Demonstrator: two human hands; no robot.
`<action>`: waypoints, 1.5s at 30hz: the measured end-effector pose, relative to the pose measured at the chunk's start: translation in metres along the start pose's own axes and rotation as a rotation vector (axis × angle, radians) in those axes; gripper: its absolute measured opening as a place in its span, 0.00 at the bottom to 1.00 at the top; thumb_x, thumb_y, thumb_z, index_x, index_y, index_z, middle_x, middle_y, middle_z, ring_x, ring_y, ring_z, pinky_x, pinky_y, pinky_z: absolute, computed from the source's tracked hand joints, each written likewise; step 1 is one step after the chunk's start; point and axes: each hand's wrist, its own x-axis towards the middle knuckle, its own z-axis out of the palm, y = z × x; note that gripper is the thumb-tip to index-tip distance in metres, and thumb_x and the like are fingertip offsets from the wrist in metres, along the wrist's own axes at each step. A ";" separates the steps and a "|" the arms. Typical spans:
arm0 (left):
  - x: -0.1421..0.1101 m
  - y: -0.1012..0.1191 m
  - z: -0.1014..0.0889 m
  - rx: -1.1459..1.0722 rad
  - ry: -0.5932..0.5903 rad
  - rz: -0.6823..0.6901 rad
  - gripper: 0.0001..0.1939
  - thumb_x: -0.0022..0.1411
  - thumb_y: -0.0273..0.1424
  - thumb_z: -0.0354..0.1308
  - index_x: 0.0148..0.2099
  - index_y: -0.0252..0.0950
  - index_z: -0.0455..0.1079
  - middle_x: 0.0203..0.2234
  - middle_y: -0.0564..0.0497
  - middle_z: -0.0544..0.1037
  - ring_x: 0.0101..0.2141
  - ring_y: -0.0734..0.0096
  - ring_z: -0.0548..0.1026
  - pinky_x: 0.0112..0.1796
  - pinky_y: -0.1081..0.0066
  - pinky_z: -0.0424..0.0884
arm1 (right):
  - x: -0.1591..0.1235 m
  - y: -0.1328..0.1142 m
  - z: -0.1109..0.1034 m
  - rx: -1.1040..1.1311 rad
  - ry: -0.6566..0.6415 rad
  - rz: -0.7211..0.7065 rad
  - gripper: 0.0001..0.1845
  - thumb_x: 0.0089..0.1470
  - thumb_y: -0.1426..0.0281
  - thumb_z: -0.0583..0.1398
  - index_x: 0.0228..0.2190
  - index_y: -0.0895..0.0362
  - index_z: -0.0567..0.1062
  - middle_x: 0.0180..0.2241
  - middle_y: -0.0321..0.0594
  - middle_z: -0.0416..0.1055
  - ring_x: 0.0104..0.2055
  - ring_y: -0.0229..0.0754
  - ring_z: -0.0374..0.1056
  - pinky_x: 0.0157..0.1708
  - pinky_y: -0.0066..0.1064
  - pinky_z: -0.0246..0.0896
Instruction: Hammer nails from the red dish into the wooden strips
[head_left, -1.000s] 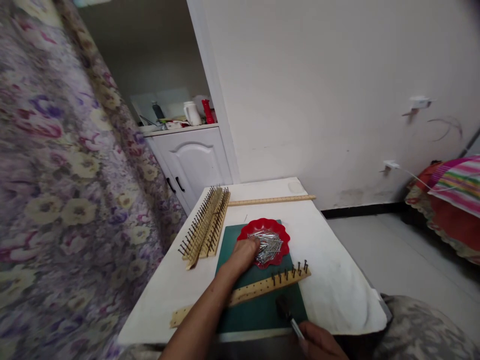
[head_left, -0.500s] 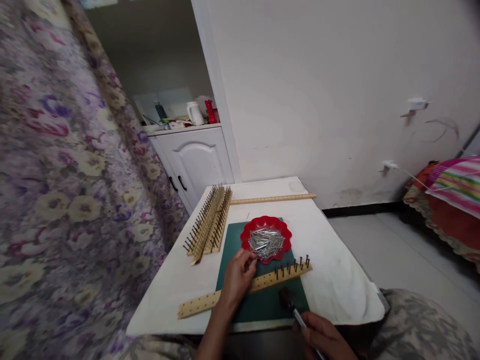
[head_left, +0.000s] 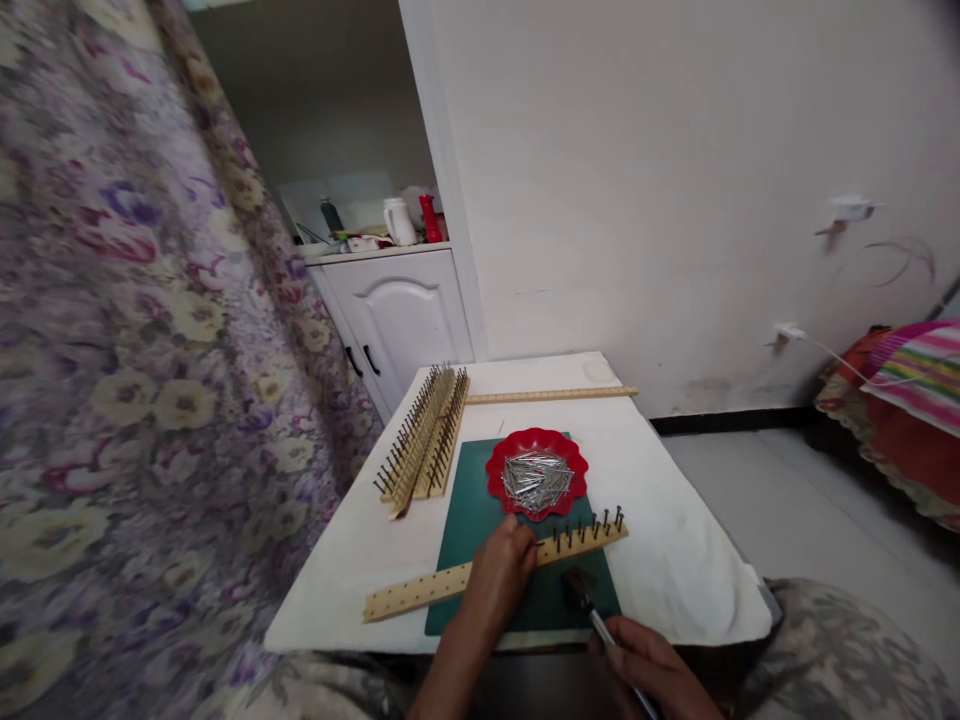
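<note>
My left hand (head_left: 501, 572) is closed over the middle of a pale wooden strip (head_left: 409, 594) with rows of small holes. Between its fingertips is what looks like a nail, mostly hidden, beside the strip's holes. Several dark nails (head_left: 580, 532) stand upright in the strip's right part. In my right hand (head_left: 651, 662) is a hammer (head_left: 602, 628), gripped by its metallic handle, its dark head low over the green mat (head_left: 469, 480) near the front edge. A red scalloped dish (head_left: 495, 468) of loose silvery nails (head_left: 536, 482) sits just beyond my left hand.
At the table's left lie wooden strips (head_left: 431, 488) bristling with nails. Another strip (head_left: 551, 396) lies across the far end of the white-covered table (head_left: 660, 560). A floral curtain (head_left: 172, 400) hangs at left; a white cabinet (head_left: 409, 310) and the wall stand behind.
My left hand has moved from the dish's near rim rightward and down onto the strip, by the standing nails. My right hand still holds the hammer low. The view has shifted slightly.
</note>
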 end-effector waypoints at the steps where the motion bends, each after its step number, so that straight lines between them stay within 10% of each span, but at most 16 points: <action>1: 0.002 0.001 -0.001 0.015 -0.006 0.005 0.09 0.59 0.25 0.49 0.30 0.36 0.69 0.31 0.50 0.70 0.30 0.71 0.70 0.30 0.74 0.59 | 0.000 0.000 0.000 0.002 0.002 0.000 0.21 0.43 0.51 0.61 0.28 0.57 0.70 0.10 0.23 0.56 0.11 0.29 0.48 0.13 0.22 0.40; 19: 0.006 -0.002 0.015 -0.274 0.139 -0.004 0.07 0.58 0.29 0.54 0.28 0.35 0.68 0.26 0.52 0.69 0.29 0.71 0.69 0.30 0.75 0.59 | 0.000 -0.001 -0.002 0.025 -0.084 0.010 0.22 0.45 0.50 0.61 0.28 0.57 0.68 0.09 0.23 0.56 0.11 0.27 0.45 0.12 0.20 0.33; 31: 0.007 -0.003 0.024 -0.284 0.165 -0.044 0.09 0.57 0.26 0.52 0.24 0.35 0.65 0.24 0.54 0.67 0.27 0.74 0.67 0.28 0.76 0.57 | 0.016 -0.073 0.033 -0.035 -0.157 -0.173 0.14 0.56 0.59 0.55 0.35 0.58 0.65 0.12 0.27 0.67 0.07 0.27 0.49 0.06 0.17 0.37; 45: 0.007 -0.004 0.023 -0.265 0.143 -0.051 0.07 0.57 0.26 0.52 0.26 0.35 0.66 0.25 0.53 0.69 0.28 0.74 0.68 0.28 0.76 0.57 | 0.033 -0.073 0.042 -0.073 -0.148 -0.189 0.12 0.57 0.61 0.54 0.34 0.58 0.64 0.12 0.26 0.67 0.07 0.27 0.51 0.05 0.15 0.39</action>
